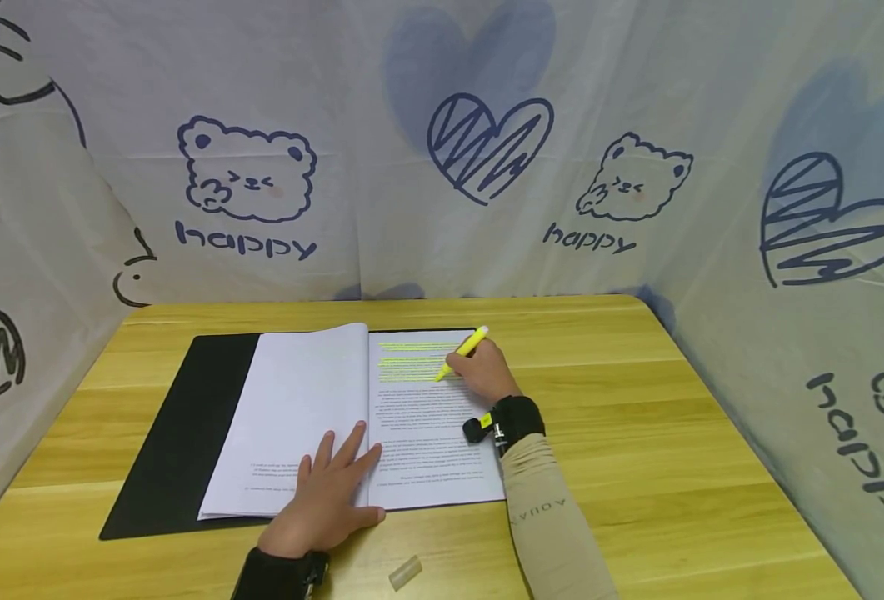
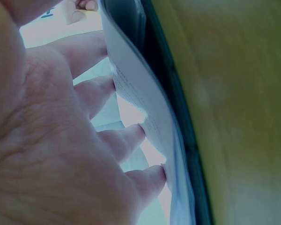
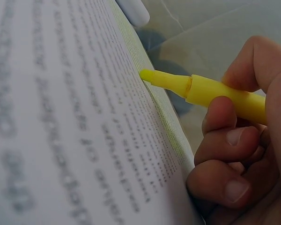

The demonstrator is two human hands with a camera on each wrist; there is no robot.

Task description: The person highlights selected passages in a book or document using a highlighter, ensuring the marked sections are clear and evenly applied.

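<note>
A yellow highlighter (image 1: 462,353) is pinched between the thumb and fingers of my right hand (image 1: 488,372). In the right wrist view its tip sits right at the printed lines of the page (image 3: 98,117). Yellow stripes cover several lines on the upper part of the right-hand page (image 1: 434,450). My left hand (image 1: 326,500) rests with spread fingers across the lower inner part of the open document, over the fold. In the left wrist view the fingertips (image 2: 155,174) press against the paper. The left page (image 1: 299,392) is mostly blank, with a little print low down.
A black folder cover (image 1: 179,442) lies under the pages and sticks out to the left. Near the front edge of the wooden table (image 1: 651,467) is a small translucent cap (image 1: 405,573). A white cloth with drawings (image 1: 382,208) hangs behind and at both sides.
</note>
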